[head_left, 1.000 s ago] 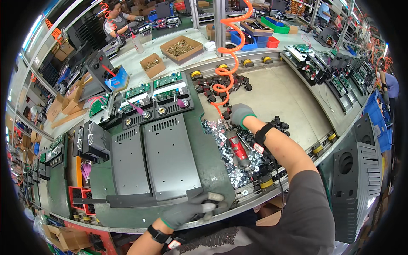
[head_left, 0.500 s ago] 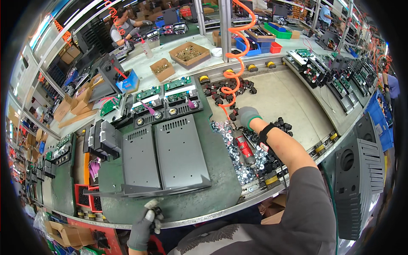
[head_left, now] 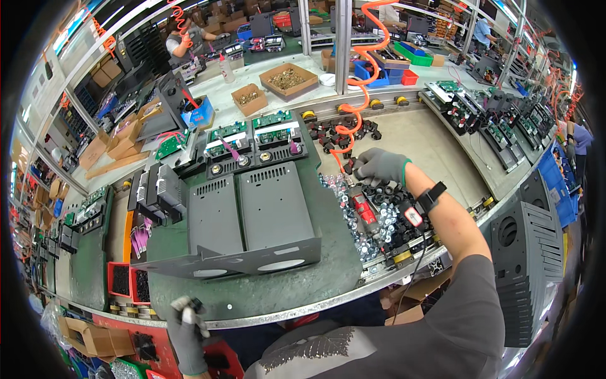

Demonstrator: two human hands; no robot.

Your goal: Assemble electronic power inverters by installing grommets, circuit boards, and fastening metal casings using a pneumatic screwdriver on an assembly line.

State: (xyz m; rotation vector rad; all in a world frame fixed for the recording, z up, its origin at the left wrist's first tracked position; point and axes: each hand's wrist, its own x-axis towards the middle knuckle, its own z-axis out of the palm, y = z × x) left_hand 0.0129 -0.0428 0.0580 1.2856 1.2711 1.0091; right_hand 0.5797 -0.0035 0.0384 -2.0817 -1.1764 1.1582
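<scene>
My left hand point(head_left: 187, 325), in a grey glove, is at the near edge of the green bench, left of centre. Its fingers are curled round a small black part point(head_left: 197, 306). My gloved right hand point(head_left: 382, 165) reaches over the loose black parts point(head_left: 404, 192), its fingers bent together; what they hold, if anything, is hidden. Just below it, a red power screwdriver point(head_left: 364, 210) lies among loose metal nuts point(head_left: 360, 243). An orange coiled hose point(head_left: 353, 120) drops beside that hand. Left of the nuts, two dark grey metal housings point(head_left: 274, 205) stand side by side on the green mat point(head_left: 334, 243).
Green circuit boards point(head_left: 273, 126) sit behind the housings. Red bins point(head_left: 119, 279) of small black pieces are at the left, near finned heat sinks point(head_left: 165, 192). Cardboard boxes point(head_left: 289, 81) stand across the bench. Another vented housing point(head_left: 530, 259) rises at the right. A small pale round piece point(head_left: 230, 306) lies near the front edge.
My left hand has moved left along the front edge. The right hand has shifted slightly right and up over the black parts. The view has moved, showing more of the housings' near faces.
</scene>
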